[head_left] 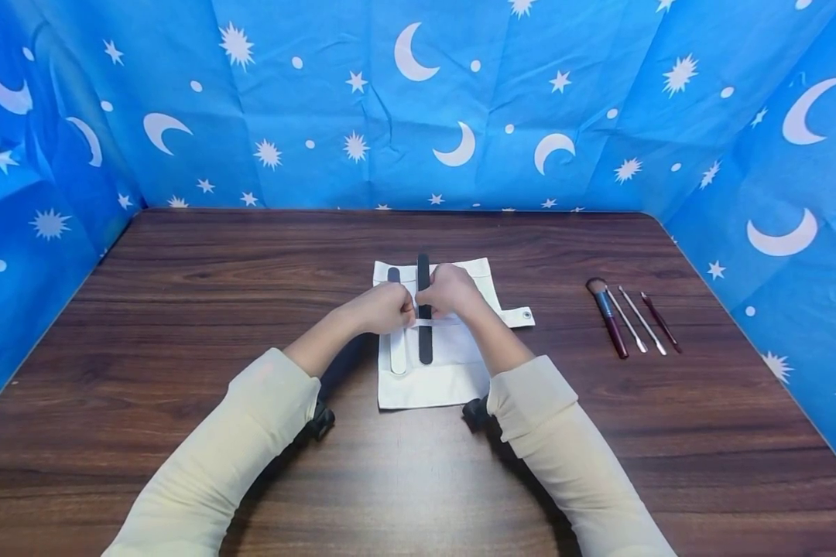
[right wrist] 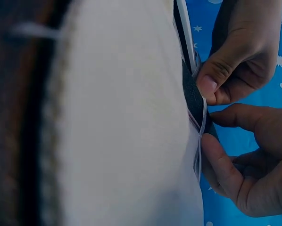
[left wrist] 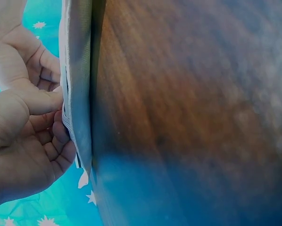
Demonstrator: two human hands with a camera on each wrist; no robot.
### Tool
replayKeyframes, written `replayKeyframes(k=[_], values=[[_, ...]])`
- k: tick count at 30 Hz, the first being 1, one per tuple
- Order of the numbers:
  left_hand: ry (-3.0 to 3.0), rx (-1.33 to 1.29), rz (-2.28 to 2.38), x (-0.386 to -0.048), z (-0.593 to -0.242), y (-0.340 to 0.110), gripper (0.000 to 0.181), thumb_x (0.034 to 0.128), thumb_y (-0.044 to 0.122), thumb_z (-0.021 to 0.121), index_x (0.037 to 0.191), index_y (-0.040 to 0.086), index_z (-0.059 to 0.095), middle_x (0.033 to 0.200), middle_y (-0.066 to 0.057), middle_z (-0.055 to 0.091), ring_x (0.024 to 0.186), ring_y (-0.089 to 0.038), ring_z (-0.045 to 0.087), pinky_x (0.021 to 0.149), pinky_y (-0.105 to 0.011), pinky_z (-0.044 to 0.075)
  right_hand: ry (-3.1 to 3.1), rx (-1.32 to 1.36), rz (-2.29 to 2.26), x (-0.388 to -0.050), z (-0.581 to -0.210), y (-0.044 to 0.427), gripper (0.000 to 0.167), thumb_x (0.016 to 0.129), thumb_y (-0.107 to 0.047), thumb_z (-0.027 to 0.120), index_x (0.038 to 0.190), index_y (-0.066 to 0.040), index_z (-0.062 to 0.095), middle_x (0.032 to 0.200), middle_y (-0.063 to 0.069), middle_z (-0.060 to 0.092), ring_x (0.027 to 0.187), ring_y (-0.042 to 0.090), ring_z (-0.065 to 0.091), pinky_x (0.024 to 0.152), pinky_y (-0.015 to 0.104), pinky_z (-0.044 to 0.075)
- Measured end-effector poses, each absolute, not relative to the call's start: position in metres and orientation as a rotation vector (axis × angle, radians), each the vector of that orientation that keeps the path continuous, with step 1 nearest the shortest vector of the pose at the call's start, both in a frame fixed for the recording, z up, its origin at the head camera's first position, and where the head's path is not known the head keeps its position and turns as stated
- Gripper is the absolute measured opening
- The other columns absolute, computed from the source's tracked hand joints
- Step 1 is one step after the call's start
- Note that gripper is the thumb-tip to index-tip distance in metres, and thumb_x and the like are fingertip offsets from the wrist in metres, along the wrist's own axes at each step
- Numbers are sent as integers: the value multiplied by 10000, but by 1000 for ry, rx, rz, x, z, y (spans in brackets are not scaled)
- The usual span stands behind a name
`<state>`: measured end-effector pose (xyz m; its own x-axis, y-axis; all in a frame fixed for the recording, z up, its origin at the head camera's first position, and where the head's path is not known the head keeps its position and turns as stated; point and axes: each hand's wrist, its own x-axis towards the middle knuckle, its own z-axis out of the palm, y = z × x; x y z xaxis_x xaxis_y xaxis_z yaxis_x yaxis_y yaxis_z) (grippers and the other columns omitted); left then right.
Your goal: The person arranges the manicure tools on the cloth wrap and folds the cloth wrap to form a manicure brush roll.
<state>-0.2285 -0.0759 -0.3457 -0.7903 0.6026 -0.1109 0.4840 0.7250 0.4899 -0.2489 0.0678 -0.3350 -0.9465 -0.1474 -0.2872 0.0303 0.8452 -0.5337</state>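
Note:
A white cloth tool case (head_left: 432, 387) lies unfolded on the table. On its left part lies a long pale nail file (head_left: 398, 354) with a dark upper end, partly covered by my left hand (head_left: 385, 307). Beside it a black nail file (head_left: 426, 346) lies lengthwise over the case. My right hand (head_left: 453, 288) pinches the black file near its middle. In the right wrist view, a thin white elastic band (right wrist: 204, 115) crosses the dark file, and my left thumb and index finger (right wrist: 208, 87) pinch it. Right fingertips touch the file and band just below.
To the right lie a makeup brush (head_left: 608, 317), two slim metal tools (head_left: 642, 319) and a dark red-handled tool (head_left: 660, 321). A strap with a snap (head_left: 518, 317) sticks out from the case's right side. Blue patterned cloth (head_left: 390, 116) stands behind the wooden table (head_left: 251, 255).

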Motion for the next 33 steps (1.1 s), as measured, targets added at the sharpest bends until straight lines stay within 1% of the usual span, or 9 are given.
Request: replayKeyframes(k=[4, 7, 11, 13, 16, 20, 27, 30, 33], values=[[2682, 862, 635, -228, -346, -75, 210, 853, 26, 582, 648, 66, 599, 555, 46, 485, 495, -71, 397, 498, -190, 308, 2666, -92, -830, -247, -337, 68, 187, 788, -136, 633, 658, -67, 520, 593, 30, 556, 526, 128, 564, 537, 228, 478], [2682, 861, 622, -229, -346, -75, 249, 855, 25, 572, 614, 85, 560, 536, 51, 452, 482, -66, 378, 493, -191, 296, 2587, -83, -941, -248, -338, 70, 147, 788, -107, 637, 808, -25, 517, 646, 58, 549, 540, 132, 556, 558, 238, 501], [2668, 830, 636, -228, -346, -75, 241, 857, 30, 578, 622, 83, 565, 544, 46, 458, 486, -69, 395, 494, -191, 311, 2430, -57, -1133, -252, -341, 73, 274, 818, -72, 624, 1034, -13, 466, 705, 85, 531, 552, 140, 545, 571, 258, 515], [2670, 823, 635, -228, -345, -75, 214, 854, 34, 588, 642, 69, 592, 559, 40, 480, 499, -76, 414, 498, -192, 319, 2369, -42, -1211, -254, -343, 75, 263, 860, -78, 588, 1089, -25, 469, 715, 93, 534, 561, 146, 543, 554, 253, 507], [2679, 820, 628, -228, -345, -75, 197, 849, 37, 600, 653, 57, 613, 561, 34, 492, 505, -83, 426, 495, -193, 322, 2314, -30, -1300, -256, -345, 77, 156, 925, -94, 503, 1066, -32, 486, 678, 92, 530, 541, 147, 522, 510, 238, 481], [2683, 813, 636, -228, -345, -74, 183, 850, 40, 604, 669, 49, 630, 562, 30, 504, 502, -82, 425, 491, -194, 319, 2260, -1, -1370, -257, -345, 80, 125, 956, -91, 445, 1055, -27, 485, 668, 94, 536, 536, 148, 521, 500, 231, 467], [2703, 829, 621, -230, -345, -74, 171, 843, 26, 585, 686, 48, 647, 569, 29, 516, 506, -79, 420, 500, -192, 324, 2249, -26, -1318, -255, -343, 88, 37, 923, -38, 494, 917, -2, 500, 667, 78, 541, 550, 130, 518, 525, 220, 465], [2709, 830, 608, -230, -346, -73, 182, 840, 21, 575, 673, 55, 639, 552, 35, 495, 497, -76, 409, 499, -192, 319, 2250, -48, -1269, -255, -346, 91, 58, 907, -29, 518, 858, 2, 525, 667, 68, 548, 563, 120, 517, 537, 215, 459], [2707, 835, 602, -229, -346, -74, 181, 836, 21, 575, 669, 54, 635, 544, 35, 485, 492, -76, 405, 497, -190, 318, 2276, -77, -1218, -255, -348, 93, 66, 890, -32, 537, 847, 14, 555, 661, 58, 548, 569, 118, 519, 546, 220, 463]])
